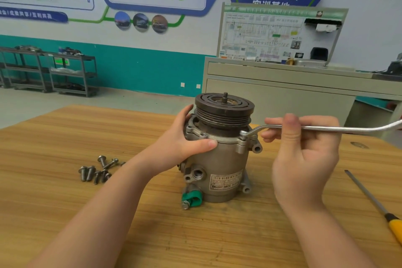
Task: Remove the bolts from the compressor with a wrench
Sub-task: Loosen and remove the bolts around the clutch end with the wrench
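Observation:
A grey compressor (226, 159) stands upright on the wooden table (65, 202), its dark pulley on top. My left hand (185, 137) grips its upper left side, thumb across the flange. My right hand (304, 150) holds the shaft of a long silver ring wrench (352, 129). The wrench's ring end (244, 133) sits on a bolt at the flange's right front. Several removed bolts (96, 169) lie in a loose pile on the table to the left.
A screwdriver with a yellow handle (374, 202) lies on the table at the right. A green clip (192, 199) hangs at the compressor's base. Behind the table stands a grey cabinet with a training board (280, 35); metal shelves (71, 72) line the far left wall.

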Tool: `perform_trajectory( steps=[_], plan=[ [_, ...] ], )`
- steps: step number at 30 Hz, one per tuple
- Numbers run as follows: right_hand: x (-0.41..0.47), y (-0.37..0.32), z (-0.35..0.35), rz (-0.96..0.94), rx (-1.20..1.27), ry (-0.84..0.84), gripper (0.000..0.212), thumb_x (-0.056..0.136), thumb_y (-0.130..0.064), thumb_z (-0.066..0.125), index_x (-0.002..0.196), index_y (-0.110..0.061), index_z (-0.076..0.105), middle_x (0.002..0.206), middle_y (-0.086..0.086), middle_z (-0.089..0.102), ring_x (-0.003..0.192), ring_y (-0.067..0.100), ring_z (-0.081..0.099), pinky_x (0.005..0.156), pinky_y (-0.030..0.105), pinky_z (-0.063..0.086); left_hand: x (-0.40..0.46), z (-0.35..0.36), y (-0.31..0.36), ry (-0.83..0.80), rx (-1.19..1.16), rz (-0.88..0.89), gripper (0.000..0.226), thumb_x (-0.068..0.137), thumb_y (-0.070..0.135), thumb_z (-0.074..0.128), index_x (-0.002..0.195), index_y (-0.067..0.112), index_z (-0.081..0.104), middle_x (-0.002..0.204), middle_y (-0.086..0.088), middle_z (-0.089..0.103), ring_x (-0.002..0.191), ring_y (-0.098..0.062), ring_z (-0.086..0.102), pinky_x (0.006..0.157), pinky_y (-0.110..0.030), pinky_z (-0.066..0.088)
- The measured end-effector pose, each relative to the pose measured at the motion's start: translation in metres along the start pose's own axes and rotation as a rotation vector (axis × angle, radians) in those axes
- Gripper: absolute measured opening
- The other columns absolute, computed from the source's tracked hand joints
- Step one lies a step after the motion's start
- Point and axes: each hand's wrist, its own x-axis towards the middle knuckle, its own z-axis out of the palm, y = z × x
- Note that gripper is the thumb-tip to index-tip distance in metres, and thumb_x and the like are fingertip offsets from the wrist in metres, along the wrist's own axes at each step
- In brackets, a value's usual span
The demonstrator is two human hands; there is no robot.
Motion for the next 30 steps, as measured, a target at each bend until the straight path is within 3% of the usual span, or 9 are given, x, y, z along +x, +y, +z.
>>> perform_trajectory(
  steps=[3, 6, 8, 11, 13, 15, 18, 22, 30],
  plan=[
    [-0.006, 0.001, 0.0, -0.231, -0.128, -0.101, 0.004, 0.1, -0.033, 0.052, 0.096, -0.035, 0.052, 0.081, 0.001, 0.063, 0.068, 0.019, 0.066, 0.066, 0.028, 0.052, 0.0, 0.001, 0.0, -0.011, -0.024, 0.02, 0.106, 0.064, 0.046, 0.083, 0.148, 0.04, 0.018, 0.13, 0.028, 0.043, 0.11, 0.016, 0.053, 0.082, -0.008, 0.048],
    [-0.018, 0.002, 0.008, -0.486, -0.272, -0.204, 0.019, 0.1, -0.029, 0.053, 0.094, -0.012, 0.055, 0.083, 0.004, 0.066, 0.076, 0.016, 0.063, 0.075, 0.019, 0.051, 0.0, 0.001, 0.0, 0.005, -0.027, 0.024, 0.101, 0.069, 0.041, 0.083, 0.147, 0.038, 0.02, 0.128, 0.029, 0.044, 0.108, 0.017, 0.053, 0.08, -0.008, 0.048],
    [-0.023, 0.0, 0.012, -0.477, -0.27, -0.207, 0.02, 0.102, -0.03, 0.05, 0.093, -0.012, 0.055, 0.083, 0.007, 0.067, 0.075, 0.015, 0.063, 0.071, 0.022, 0.053, 0.001, 0.001, 0.0, 0.003, -0.028, 0.026, 0.095, 0.07, 0.04, 0.084, 0.142, 0.04, 0.022, 0.126, 0.03, 0.044, 0.103, 0.021, 0.053, 0.076, -0.006, 0.047],
    [-0.019, -0.004, 0.013, -0.06, -0.018, 0.018, 0.019, 0.104, -0.029, 0.038, 0.091, -0.026, 0.052, 0.076, 0.007, 0.066, 0.06, 0.019, 0.062, 0.057, 0.031, 0.051, 0.0, 0.001, 0.0, 0.008, -0.022, 0.007, 0.1, 0.066, 0.044, 0.082, 0.145, 0.039, 0.021, 0.127, 0.029, 0.044, 0.106, 0.019, 0.052, 0.078, -0.005, 0.047],
    [-0.006, 0.0, 0.01, 0.359, 0.21, 0.196, 0.021, 0.105, -0.026, 0.033, 0.09, -0.019, 0.045, 0.068, 0.003, 0.068, 0.05, 0.019, 0.059, 0.05, 0.028, 0.049, 0.0, 0.001, 0.001, 0.011, -0.018, 0.012, 0.105, 0.067, 0.044, 0.083, 0.149, 0.035, 0.018, 0.126, 0.029, 0.043, 0.104, 0.021, 0.052, 0.077, -0.004, 0.046],
    [0.011, 0.008, 0.006, 0.742, 0.44, 0.219, 0.023, 0.106, -0.022, 0.033, 0.09, -0.013, 0.045, 0.063, 0.004, 0.068, 0.047, 0.016, 0.057, 0.047, 0.022, 0.047, 0.0, 0.001, 0.001, 0.013, -0.024, 0.008, 0.106, 0.066, 0.044, 0.081, 0.151, 0.033, 0.018, 0.126, 0.029, 0.043, 0.105, 0.021, 0.051, 0.079, -0.004, 0.046],
    [0.025, 0.015, 0.0, 0.926, 0.603, 0.209, 0.021, 0.105, -0.023, 0.038, 0.089, -0.013, 0.048, 0.066, 0.005, 0.069, 0.052, 0.013, 0.06, 0.05, 0.02, 0.049, -0.001, 0.001, 0.001, 0.011, -0.027, 0.012, 0.103, 0.068, 0.045, 0.083, 0.149, 0.035, 0.02, 0.126, 0.031, 0.043, 0.106, 0.02, 0.051, 0.079, -0.005, 0.047],
    [0.021, 0.004, -0.003, 0.58, 0.398, 0.203, 0.016, 0.103, -0.026, 0.043, 0.092, -0.015, 0.045, 0.073, 0.006, 0.072, 0.056, 0.016, 0.065, 0.056, 0.024, 0.053, -0.001, 0.002, 0.001, 0.004, -0.031, 0.023, 0.1, 0.065, 0.043, 0.079, 0.146, 0.037, 0.022, 0.127, 0.03, 0.043, 0.107, 0.021, 0.05, 0.079, -0.004, 0.046],
    [-0.009, -0.005, 0.005, -0.155, -0.059, -0.13, 0.012, 0.101, -0.035, 0.049, 0.093, -0.026, 0.053, 0.076, -0.006, 0.063, 0.065, 0.01, 0.066, 0.061, 0.024, 0.052, -0.001, 0.002, 0.001, 0.017, -0.017, 0.022, 0.09, 0.065, 0.042, 0.078, 0.138, 0.042, 0.025, 0.127, 0.03, 0.045, 0.108, 0.018, 0.052, 0.083, -0.007, 0.048]
  ],
)
